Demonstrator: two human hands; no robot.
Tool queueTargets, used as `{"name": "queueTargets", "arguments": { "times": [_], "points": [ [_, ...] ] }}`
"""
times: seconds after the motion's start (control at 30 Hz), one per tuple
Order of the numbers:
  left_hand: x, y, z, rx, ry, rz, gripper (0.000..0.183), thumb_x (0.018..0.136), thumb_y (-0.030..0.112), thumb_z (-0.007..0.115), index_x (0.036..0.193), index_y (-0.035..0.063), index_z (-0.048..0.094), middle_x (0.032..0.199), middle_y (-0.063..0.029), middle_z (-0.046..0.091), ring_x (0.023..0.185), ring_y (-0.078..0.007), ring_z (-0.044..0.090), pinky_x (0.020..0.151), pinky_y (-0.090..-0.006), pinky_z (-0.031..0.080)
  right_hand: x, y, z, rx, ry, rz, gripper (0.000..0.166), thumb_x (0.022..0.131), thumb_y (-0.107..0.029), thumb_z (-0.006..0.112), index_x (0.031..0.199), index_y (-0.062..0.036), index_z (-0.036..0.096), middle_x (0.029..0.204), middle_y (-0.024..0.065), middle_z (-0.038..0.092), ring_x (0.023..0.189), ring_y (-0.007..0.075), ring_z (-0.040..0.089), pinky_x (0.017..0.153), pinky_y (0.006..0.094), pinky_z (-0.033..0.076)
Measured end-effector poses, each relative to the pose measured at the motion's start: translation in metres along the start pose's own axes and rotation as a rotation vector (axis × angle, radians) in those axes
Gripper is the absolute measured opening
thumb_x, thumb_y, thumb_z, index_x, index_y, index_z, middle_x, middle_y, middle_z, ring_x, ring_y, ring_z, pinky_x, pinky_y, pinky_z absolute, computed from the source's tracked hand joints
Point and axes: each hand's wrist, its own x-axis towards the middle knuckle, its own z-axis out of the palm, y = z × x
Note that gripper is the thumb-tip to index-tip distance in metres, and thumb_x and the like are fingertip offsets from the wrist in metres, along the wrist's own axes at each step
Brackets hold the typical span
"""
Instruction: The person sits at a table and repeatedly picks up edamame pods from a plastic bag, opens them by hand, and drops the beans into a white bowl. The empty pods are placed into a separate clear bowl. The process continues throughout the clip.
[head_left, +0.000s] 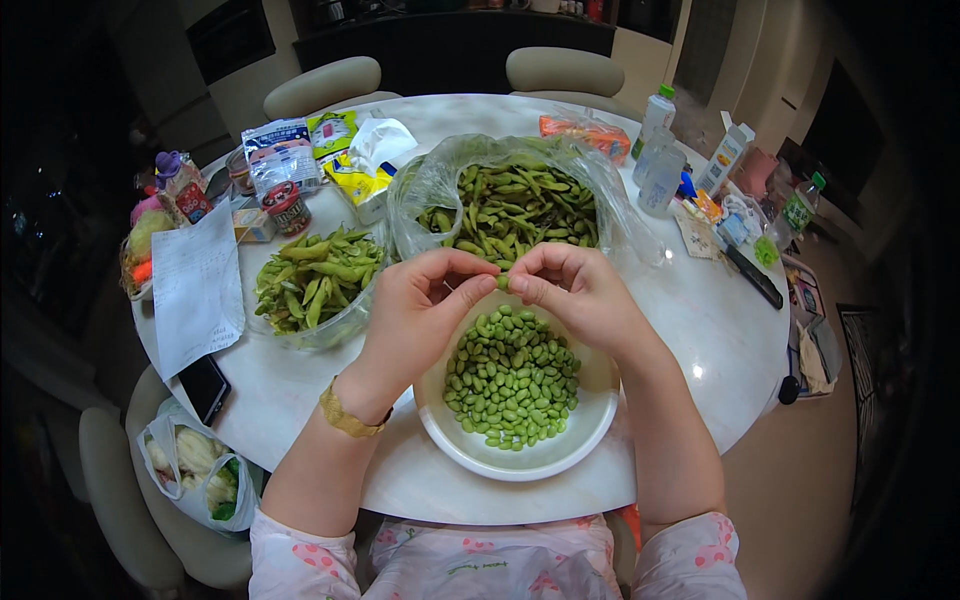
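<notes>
Between the fingertips of my left hand and my right hand is a small green edamame pod, mostly hidden by the fingers. Both hands pinch it above the far rim of a white bowl. Shelled green soybeans are heaped in that bowl. Behind my hands, a clear plastic bag lies open, full of unshelled edamame pods. A clear round container left of my left hand is piled with lighter green pods.
The round marble-patterned table holds a paper sheet with writing, a phone, snack packets and a tissue pack. On the right are bottles and a black-handled knife. A filled plastic bag rests on a chair.
</notes>
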Motion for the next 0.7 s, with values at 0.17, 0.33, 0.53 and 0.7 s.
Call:
{"name": "queueTargets", "arguments": {
  "times": [0.17, 0.33, 0.53, 0.7],
  "points": [
    [-0.0001, -0.0011, -0.0001, 0.03, -0.02, -0.014, 0.019, 0.087, 0.009, 0.077, 0.105, 0.0024, 0.074, 0.091, -0.0022, 0.074, 0.074, -0.0062, 0.065, 0.066, -0.0216, 0.051, 0.0018, 0.0011, 0.0002, 0.088, -0.008, 0.002, 0.018, 0.098, -0.02, 0.066, 0.103, -0.0026, 0.068, 0.089, 0.0, 0.068, 0.08, 0.007, 0.061, 0.073, 0.0232, 0.051],
    [0.0013, -0.0021, 0.0007, 0.079, -0.025, 0.035, 0.022, 0.085, 0.009, 0.079, 0.106, 0.0038, 0.074, 0.092, -0.0024, 0.074, 0.075, -0.0072, 0.066, 0.066, -0.0225, 0.052, 0.0017, 0.0015, 0.0004, 0.325, -0.094, 0.074, 0.02, 0.099, -0.02, 0.065, 0.105, -0.0008, 0.066, 0.091, 0.0041, 0.069, 0.079, 0.009, 0.062, 0.074, 0.0232, 0.051],
    [0.0004, -0.0039, 0.0016, 0.0, -0.009, 0.038, 0.02, 0.088, 0.011, 0.077, 0.106, 0.0022, 0.073, 0.092, -0.0023, 0.074, 0.076, -0.007, 0.065, 0.066, -0.0218, 0.051, 0.0019, 0.0009, 0.0005, 0.417, -0.108, 0.147, 0.023, 0.098, -0.021, 0.067, 0.106, 0.0002, 0.067, 0.091, 0.0058, 0.07, 0.077, 0.0096, 0.062, 0.072, 0.0228, 0.051],
    [0.0013, -0.001, 0.0003, -0.051, 0.017, 0.002, 0.018, 0.09, 0.011, 0.075, 0.106, 0.0012, 0.073, 0.09, -0.0023, 0.073, 0.077, -0.0064, 0.064, 0.066, -0.0209, 0.051, 0.0002, -0.0035, 0.001, 0.438, -0.066, 0.102, 0.024, 0.096, -0.019, 0.07, 0.109, 0.0006, 0.068, 0.094, 0.0066, 0.072, 0.079, 0.01, 0.065, 0.071, 0.0232, 0.052]
  ]
}}
